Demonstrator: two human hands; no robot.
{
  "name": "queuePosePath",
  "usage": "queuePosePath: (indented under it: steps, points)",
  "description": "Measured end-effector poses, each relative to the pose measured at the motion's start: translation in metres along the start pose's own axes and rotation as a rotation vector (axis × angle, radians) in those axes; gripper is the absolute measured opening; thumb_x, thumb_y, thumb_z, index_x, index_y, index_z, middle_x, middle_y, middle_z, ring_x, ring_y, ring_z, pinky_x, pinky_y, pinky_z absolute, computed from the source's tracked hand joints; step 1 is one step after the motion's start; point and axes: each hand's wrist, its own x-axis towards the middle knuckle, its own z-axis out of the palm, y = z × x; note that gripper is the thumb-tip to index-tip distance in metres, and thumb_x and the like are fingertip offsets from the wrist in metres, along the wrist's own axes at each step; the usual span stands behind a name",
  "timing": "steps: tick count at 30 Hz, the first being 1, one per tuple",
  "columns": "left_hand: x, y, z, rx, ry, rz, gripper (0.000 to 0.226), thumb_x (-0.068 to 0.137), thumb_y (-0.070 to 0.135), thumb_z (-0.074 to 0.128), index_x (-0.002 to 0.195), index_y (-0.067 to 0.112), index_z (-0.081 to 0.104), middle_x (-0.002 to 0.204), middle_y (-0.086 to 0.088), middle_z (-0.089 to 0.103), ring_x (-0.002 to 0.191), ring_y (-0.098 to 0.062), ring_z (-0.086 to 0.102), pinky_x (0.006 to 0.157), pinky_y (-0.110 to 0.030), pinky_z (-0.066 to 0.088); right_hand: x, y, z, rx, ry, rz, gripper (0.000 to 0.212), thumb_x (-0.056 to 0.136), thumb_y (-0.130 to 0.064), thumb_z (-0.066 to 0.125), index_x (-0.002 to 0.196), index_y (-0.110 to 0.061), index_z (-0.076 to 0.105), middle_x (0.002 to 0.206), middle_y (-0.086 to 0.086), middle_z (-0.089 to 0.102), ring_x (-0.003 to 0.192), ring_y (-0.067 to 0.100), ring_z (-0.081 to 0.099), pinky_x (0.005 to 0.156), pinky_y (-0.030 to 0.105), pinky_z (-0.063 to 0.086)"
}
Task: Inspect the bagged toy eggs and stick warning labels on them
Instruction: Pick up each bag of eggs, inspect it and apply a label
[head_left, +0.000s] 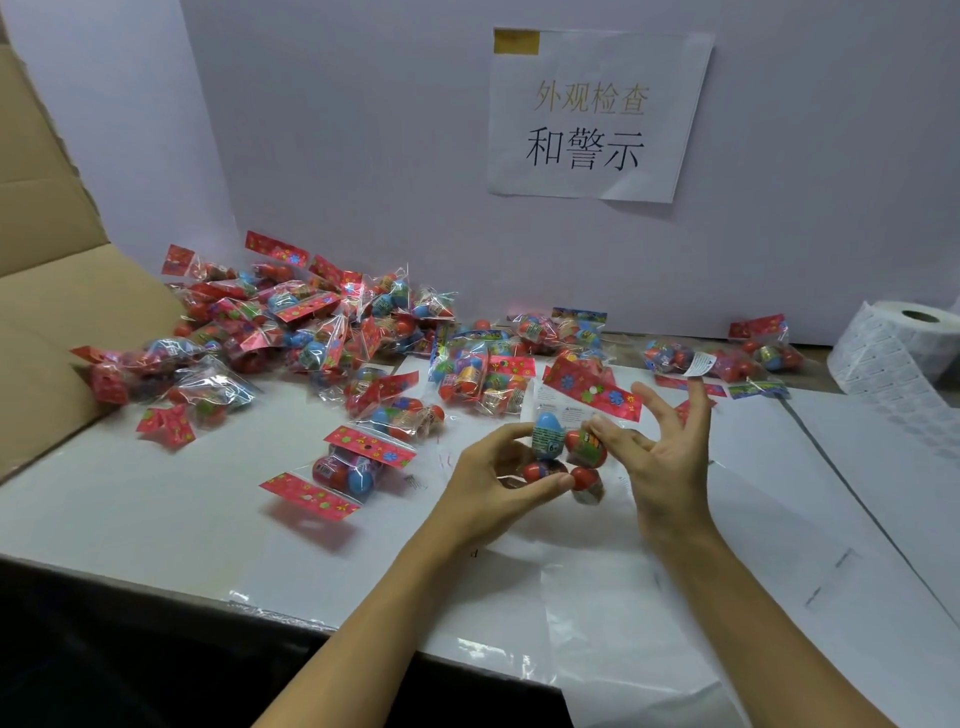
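Left hand (498, 467) grips the bag of eggs (563, 457) mid-surface, just in front of the pile; right hand (670, 447) touches it, fingers mostly spread. Looks light but crinkly and slippery, so I'd hold the eggs themselves, not the film.
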Motion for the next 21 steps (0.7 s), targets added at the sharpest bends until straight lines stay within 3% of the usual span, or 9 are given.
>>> queuePosePath:
  steps: [2,6,13,17,21]
  points:
    - [0.001,0.002,-0.001,-0.06,0.038,-0.016,0.053,0.08,0.028,0.089,0.128,0.024,0.067,0.102,0.002,0.077,0.097,-0.015,0.073,0.086,-0.027,0.06,0.001,0.001,-0.001,0.005,0.001,-0.001,0.113,0.066,-0.032,0.084,0.154,-0.04,0.014,0.132,-0.016,0.057,0.088,0.002,0.073,0.067,0.009,0.052]
    - [0.005,0.002,-0.005,-0.254,0.15,-0.117,0.051,0.075,0.033,0.09,0.117,0.011,0.071,0.101,-0.012,0.079,0.098,-0.03,0.075,0.092,-0.047,0.061,0.002,0.003,-0.001,-0.02,0.012,-0.008,0.111,0.07,-0.029,0.084,0.154,-0.04,0.013,0.138,-0.012,0.056,0.09,0.002,0.073,0.068,0.007,0.052]
    - [0.007,0.001,-0.007,-0.157,0.255,-0.144,0.032,0.071,0.027,0.091,0.094,0.015,0.073,0.083,-0.001,0.078,0.08,-0.016,0.076,0.07,-0.023,0.06,0.004,0.01,-0.002,-0.092,0.015,-0.038,0.107,0.079,-0.014,0.084,0.156,-0.034,0.012,0.141,-0.008,0.053,0.084,-0.004,0.072,0.066,0.005,0.05]
    - [0.008,-0.001,-0.008,-0.178,0.291,-0.095,0.042,0.069,0.025,0.092,0.102,0.016,0.067,0.08,-0.005,0.077,0.078,-0.02,0.076,0.075,-0.031,0.062,0.003,0.011,0.0,-0.092,0.008,-0.031,0.109,0.076,-0.016,0.084,0.157,-0.034,0.012,0.14,-0.009,0.052,0.083,-0.005,0.072,0.065,0.004,0.049]
    - [0.009,0.0,-0.008,-0.205,0.34,-0.033,0.065,0.065,0.024,0.092,0.12,0.023,0.058,0.082,-0.007,0.07,0.073,-0.011,0.071,0.071,-0.022,0.059,0.003,0.01,0.001,-0.087,-0.004,-0.016,0.108,0.078,-0.014,0.083,0.157,-0.033,0.011,0.142,-0.007,0.051,0.082,-0.009,0.07,0.063,0.003,0.048]
